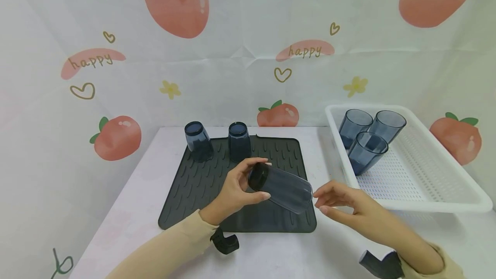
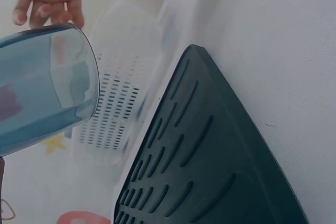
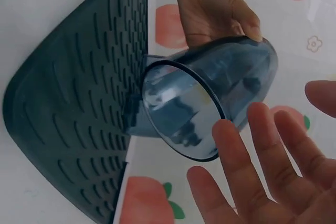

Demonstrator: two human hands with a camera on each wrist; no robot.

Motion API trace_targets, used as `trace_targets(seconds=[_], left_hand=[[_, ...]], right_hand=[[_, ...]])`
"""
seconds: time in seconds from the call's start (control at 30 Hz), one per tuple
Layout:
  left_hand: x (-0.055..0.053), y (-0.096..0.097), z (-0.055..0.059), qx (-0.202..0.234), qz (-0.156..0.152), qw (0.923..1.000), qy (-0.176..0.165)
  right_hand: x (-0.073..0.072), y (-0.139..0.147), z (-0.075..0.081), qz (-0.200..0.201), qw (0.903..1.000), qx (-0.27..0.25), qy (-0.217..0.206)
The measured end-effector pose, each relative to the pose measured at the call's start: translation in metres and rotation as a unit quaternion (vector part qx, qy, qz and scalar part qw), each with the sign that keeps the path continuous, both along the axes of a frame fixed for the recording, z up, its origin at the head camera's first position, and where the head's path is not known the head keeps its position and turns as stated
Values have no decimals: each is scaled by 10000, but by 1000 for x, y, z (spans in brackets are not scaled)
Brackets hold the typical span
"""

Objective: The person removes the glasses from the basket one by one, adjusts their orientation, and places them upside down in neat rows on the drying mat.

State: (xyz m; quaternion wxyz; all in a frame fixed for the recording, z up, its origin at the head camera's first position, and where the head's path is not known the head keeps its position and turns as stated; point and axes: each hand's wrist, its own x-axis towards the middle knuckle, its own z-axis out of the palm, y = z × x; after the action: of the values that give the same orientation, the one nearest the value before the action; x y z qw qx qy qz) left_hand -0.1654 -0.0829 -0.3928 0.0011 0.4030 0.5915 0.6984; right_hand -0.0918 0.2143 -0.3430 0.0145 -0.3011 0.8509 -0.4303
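Above a dark drying mat [image 1: 190, 201], my left hand [image 1: 231, 189] grips a blue-tinted clear drinking glass [image 1: 288, 189] near its thick dark base. The glass is tilted, its open mouth facing right and slightly down. Close to the rim is my right hand [image 1: 346, 203], its fingers loosely bent and holding nothing. In the right wrist view its fingers [image 3: 231, 145] overlap the rim of the glass [image 3: 244, 74]; whether they touch it, I cannot tell. Two similar glasses, the left one [image 1: 199, 141] and the right one [image 1: 239, 143], stand upside down on the mat's far side.
A white perforated plastic basket [image 1: 445, 208] sits on the right of the white table [image 1: 128, 223]. Three more blue glasses [image 1: 366, 154] lean together at its left end. A white backdrop [image 1: 232, 81] with printed fruit rises behind the table.
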Motion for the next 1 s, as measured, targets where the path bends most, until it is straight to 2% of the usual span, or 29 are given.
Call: trace_targets(seconds=[0.23,0.4,0.53,0.77,1.0], left_hand=[[2,0,6,37,17,10000,-32],[3,1,9,65,26,10000,27],[2,0,9,48,58,9999,87],[0,0,8,74,69,9999,100],[1,1,8,68,124,9999,96]], right_hand=[[1,-1,-12,393,9988,201,-226],[0,-5,-22,497,9955,372,-710],[1,-7,-33,673,9923,473,-925],[4,-14,-54,874,9791,506,-1768],[8,-17,-61,1144,9774,265,-1759]])
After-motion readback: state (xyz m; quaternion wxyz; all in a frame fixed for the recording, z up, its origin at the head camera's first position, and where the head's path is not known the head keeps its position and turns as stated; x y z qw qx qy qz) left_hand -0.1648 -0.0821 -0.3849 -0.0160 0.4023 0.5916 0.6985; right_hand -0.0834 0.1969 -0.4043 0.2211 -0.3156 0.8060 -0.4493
